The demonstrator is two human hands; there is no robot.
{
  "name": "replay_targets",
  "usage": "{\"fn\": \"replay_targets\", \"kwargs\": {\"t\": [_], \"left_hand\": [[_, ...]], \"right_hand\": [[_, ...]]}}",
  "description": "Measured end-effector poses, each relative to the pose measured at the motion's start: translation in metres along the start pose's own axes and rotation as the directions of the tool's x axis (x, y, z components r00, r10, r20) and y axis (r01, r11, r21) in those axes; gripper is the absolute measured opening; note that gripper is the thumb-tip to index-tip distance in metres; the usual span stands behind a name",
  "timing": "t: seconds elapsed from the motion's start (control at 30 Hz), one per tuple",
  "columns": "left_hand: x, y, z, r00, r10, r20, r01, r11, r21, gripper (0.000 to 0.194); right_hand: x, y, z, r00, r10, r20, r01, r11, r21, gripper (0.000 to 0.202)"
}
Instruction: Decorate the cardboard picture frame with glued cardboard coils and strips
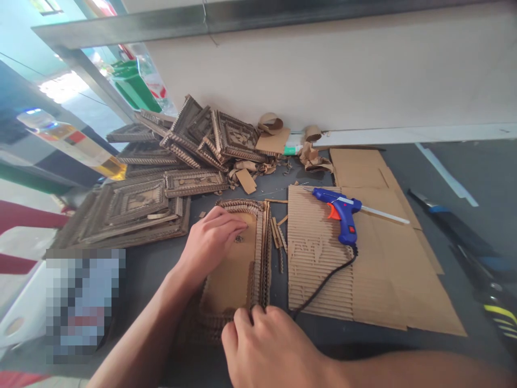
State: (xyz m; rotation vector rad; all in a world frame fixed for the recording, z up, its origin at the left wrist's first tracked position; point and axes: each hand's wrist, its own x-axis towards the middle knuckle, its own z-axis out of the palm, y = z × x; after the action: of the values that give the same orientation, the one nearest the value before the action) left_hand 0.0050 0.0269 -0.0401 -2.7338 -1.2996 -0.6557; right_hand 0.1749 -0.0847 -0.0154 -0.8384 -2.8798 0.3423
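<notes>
A rectangular cardboard frame [262, 258] with ridged corrugated walls lies flat before me, around a smooth brown panel [228, 283]. Across its left side reaches my left hand [214, 237], fingers together and bent, the tips down on the panel. Small dark curled bits [239, 238] show beside those fingertips; the thumb and whatever the fingers pinch are hidden. My right hand [272, 342] curls its fingers over the frame's near right corner. To the right, a blue glue gun [343, 213] with an orange trigger and a glue stick in its back rests on corrugated cardboard [317, 258].
Finished-looking ridged cardboard panels [137, 202] are piled at the left and back. A bottle of yellow liquid [76, 143] leans nearby. Cardboard scraps [315, 159] and thin strips [278, 237] lie about. Pliers [496, 296] and a blue-and-black tool [444, 215] are at the right.
</notes>
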Motion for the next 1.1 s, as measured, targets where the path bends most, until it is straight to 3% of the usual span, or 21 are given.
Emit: {"fn": "replay_targets", "kwargs": {"t": [0.77, 1.1], "left_hand": [[0.004, 0.003, -0.003, 1.0, -0.017, -0.009, 0.017, 0.999, -0.035, 0.015], [0.005, 0.004, -0.005, 0.999, -0.038, 0.0, 0.038, 0.999, -0.038, 0.015]], "right_hand": [[-0.006, -0.01, 0.02, 0.985, -0.027, -0.17, 0.008, 0.994, -0.112, 0.02], [-0.006, -0.011, 0.027, 0.988, 0.012, -0.155, -0.029, 0.994, -0.109, 0.02]]}}
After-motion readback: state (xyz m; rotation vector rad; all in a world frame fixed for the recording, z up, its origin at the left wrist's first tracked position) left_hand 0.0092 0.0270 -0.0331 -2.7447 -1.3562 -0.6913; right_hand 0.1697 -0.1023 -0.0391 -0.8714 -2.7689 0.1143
